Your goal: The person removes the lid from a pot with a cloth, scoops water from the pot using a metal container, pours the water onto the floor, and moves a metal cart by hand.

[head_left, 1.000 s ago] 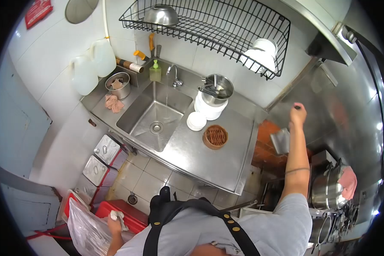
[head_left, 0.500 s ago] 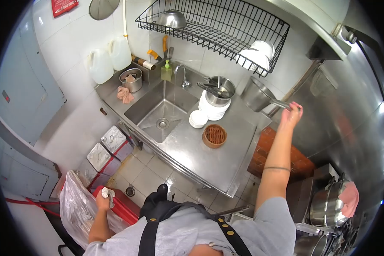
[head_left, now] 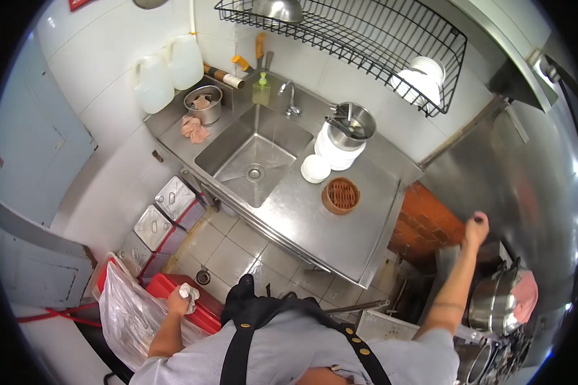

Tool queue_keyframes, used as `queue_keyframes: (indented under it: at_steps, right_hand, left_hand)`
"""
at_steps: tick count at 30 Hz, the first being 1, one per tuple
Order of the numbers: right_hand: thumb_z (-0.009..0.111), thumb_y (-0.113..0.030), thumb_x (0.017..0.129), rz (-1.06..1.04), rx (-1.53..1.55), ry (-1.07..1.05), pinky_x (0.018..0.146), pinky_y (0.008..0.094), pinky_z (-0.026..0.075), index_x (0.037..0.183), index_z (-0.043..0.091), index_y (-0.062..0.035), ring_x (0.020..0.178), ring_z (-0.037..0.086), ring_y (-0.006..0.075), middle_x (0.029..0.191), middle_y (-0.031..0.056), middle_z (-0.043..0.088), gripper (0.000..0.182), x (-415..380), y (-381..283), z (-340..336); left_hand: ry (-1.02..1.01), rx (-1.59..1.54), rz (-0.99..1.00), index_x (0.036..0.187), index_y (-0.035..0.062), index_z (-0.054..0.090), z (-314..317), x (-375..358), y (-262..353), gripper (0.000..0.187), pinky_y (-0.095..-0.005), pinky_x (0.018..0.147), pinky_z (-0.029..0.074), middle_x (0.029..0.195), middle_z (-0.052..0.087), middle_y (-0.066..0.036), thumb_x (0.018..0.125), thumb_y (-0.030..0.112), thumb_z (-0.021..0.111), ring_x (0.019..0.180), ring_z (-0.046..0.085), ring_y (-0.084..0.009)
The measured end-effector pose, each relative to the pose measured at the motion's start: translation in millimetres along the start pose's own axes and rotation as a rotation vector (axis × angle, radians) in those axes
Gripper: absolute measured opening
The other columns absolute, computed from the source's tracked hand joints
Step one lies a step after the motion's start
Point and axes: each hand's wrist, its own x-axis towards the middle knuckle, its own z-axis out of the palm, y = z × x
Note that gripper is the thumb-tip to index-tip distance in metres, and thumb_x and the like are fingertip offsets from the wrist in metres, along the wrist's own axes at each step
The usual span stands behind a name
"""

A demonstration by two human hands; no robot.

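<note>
My left hand (head_left: 176, 303) is closed round a crumpled white cloth (head_left: 189, 295), over a red bin (head_left: 167, 285) beside clear plastic sheeting (head_left: 125, 301). At the right, near the metal wall and the stove, my right hand (head_left: 475, 230) makes a fist. A dark end, apparently the saucepan's handle, shows in that fist; the pan's body cannot be made out clearly. On the steel counter (head_left: 321, 237) sit a round brown bamboo steamer (head_left: 341, 196), white bowls (head_left: 315, 169), and a stack of white plates (head_left: 338, 154) with a metal pot (head_left: 361, 122) holding utensils on top.
Left of the counter lies a sink (head_left: 237, 160) under a running tap (head_left: 291, 106). A wire rack (head_left: 366, 48) hangs above. A large steel pot (head_left: 494, 301) with a pink cloth (head_left: 525, 295) stands at right. Lidded tins (head_left: 154, 228) line the floor at left.
My right hand has come down and rightward, off the counter's far corner, and the saucepan has left that corner. My left hand still grips the white cloth. The view has shifted slightly.
</note>
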Motion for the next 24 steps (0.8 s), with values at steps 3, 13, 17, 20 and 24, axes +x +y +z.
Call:
queue_keyframes:
  at_steps: [3,13,17,20,24]
  right_hand:
    - [0.060,0.003,0.076,-0.050,-0.014,-0.128,0.081,0.0280,0.047,0.088,0.066,-0.0063,0.083,0.059,0.0131,0.087,0.0032,0.066,0.017,9.9,-72.2,62.1]
    - [0.060,0.017,0.067,0.021,0.847,0.041,0.069,0.0267,0.048,0.094,0.058,-0.0058,0.076,0.058,0.0148,0.083,0.0043,0.060,0.035,53.4,-148.8,184.4]
    - [0.063,0.021,0.071,0.260,1.189,0.188,0.083,0.0343,0.049,0.114,0.051,-0.0082,0.097,0.060,0.0217,0.099,0.0101,0.062,0.054,42.1,-90.8,133.7]
    - [0.064,0.022,0.067,0.220,1.296,0.157,0.085,0.0340,0.050,0.110,0.052,-0.0070,0.095,0.061,0.0222,0.097,0.0080,0.061,0.053,30.7,-22.4,82.0]
    - [0.061,0.022,0.066,0.153,1.020,0.136,0.081,0.0303,0.051,0.104,0.054,-0.0051,0.089,0.061,0.0204,0.089,0.0074,0.060,0.047,-11.1,-20.0,-1.3]
  left_hand:
    - [0.021,-0.085,0.018,0.112,0.0077,0.064,-0.7,33.3,-9.9,0.041,-0.0450,0.085,0.051,0.103,0.070,-0.019,0.073,0.015,0.075,0.101,0.065,-0.0392]
    - [0.086,0.025,0.028,0.110,0.0071,0.064,-36.9,36.9,4.0,0.039,-0.0440,0.086,0.051,0.102,0.070,-0.018,0.072,0.011,0.075,0.103,0.066,-0.0372]
    - [0.007,0.041,-0.014,0.114,0.0079,0.064,-22.1,25.8,-25.7,0.042,-0.0470,0.089,0.051,0.106,0.069,-0.020,0.074,0.016,0.075,0.104,0.064,-0.0400]
    - [-0.046,0.068,0.008,0.114,0.0069,0.064,-10.0,22.1,-58.5,0.043,-0.0458,0.090,0.051,0.107,0.070,-0.019,0.073,0.016,0.075,0.105,0.065,-0.0381]
    - [-0.083,0.059,-0.044,0.114,0.0063,0.064,-24.3,15.3,-44.9,0.044,-0.0459,0.090,0.051,0.106,0.070,-0.019,0.073,0.015,0.075,0.105,0.065,-0.0379]
